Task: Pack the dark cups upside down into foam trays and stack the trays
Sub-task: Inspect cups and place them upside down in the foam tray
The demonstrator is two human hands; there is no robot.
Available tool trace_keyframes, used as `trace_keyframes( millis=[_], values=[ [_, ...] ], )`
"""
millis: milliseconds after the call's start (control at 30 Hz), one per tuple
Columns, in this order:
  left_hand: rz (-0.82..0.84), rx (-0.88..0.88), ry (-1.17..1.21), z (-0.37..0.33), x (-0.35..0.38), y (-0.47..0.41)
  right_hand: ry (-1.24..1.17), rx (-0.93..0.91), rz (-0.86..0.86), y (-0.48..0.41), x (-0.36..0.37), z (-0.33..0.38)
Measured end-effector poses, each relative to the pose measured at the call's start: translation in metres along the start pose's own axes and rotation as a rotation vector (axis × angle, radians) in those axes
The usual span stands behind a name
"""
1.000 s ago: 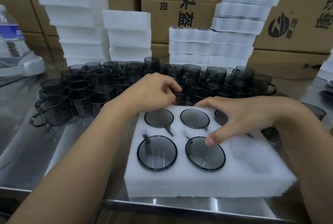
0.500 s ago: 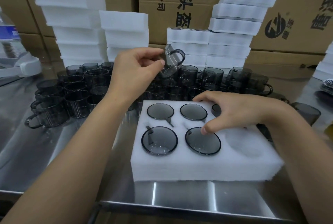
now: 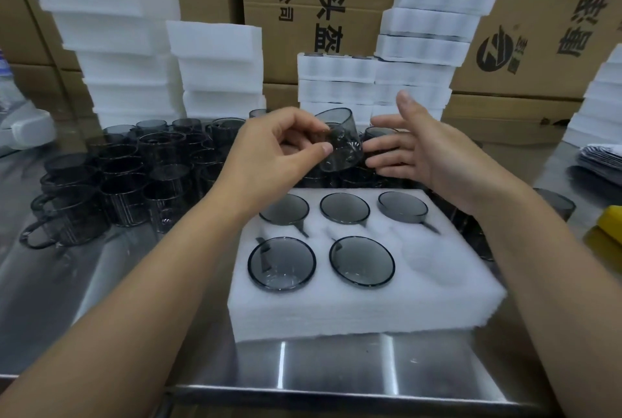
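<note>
Swung rightward since before, the left hand [image 3: 269, 155] pinches a tilted dark cup [image 3: 340, 145] above the far edge of the foam tray [image 3: 353, 310]; the right hand [image 3: 415, 151], now lifted off the tray, spreads open just beside the cup. Five packed cups [image 3: 282, 264] sit upside down below.

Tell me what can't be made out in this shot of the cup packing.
Head view only:
1. Loose cups: full count; the left hand, right hand and foam tray hide the middle ones.
2. Held cup: whether the right hand's fingers touch it; too close to tell.
3. Yellow object: cut off by the right edge, unidentifiable.
4. Bottle: cut off by the left edge, blurred.
</note>
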State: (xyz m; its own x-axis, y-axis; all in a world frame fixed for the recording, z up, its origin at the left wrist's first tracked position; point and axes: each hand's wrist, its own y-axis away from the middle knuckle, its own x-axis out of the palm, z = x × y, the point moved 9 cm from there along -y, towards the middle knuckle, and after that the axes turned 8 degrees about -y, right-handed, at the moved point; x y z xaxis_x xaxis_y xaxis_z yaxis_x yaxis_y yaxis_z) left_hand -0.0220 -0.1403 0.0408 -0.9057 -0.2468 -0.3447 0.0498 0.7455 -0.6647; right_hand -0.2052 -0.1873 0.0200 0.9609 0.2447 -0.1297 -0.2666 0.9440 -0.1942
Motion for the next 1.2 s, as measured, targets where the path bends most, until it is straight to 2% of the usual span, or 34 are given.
trace_keyframes(
  millis=[200, 333, 633, 900, 1200],
  values=[
    [0.073, 0.128, -0.098, -0.01, 0.015, 0.005, -0.134, -0.02, 0.004, 0.0, 0.004, -0.004],
    [0.091, 0.147, -0.1, -0.011, 0.016, 0.006, -0.2, -0.002, 0.057, -0.001, 0.015, -0.008],
    [0.156, 0.121, -0.081, -0.01, 0.02, 0.006, -0.267, 0.028, 0.085, 0.0, 0.023, -0.015],
    [0.117, 0.036, -0.053, -0.001, 0.015, 0.004, -0.401, 0.012, 0.143, -0.004, 0.027, -0.018],
    [0.147, -0.039, -0.044, 0.012, 0.017, 0.003, -0.408, -0.034, 0.187, 0.002, 0.031, -0.011]
  ],
)
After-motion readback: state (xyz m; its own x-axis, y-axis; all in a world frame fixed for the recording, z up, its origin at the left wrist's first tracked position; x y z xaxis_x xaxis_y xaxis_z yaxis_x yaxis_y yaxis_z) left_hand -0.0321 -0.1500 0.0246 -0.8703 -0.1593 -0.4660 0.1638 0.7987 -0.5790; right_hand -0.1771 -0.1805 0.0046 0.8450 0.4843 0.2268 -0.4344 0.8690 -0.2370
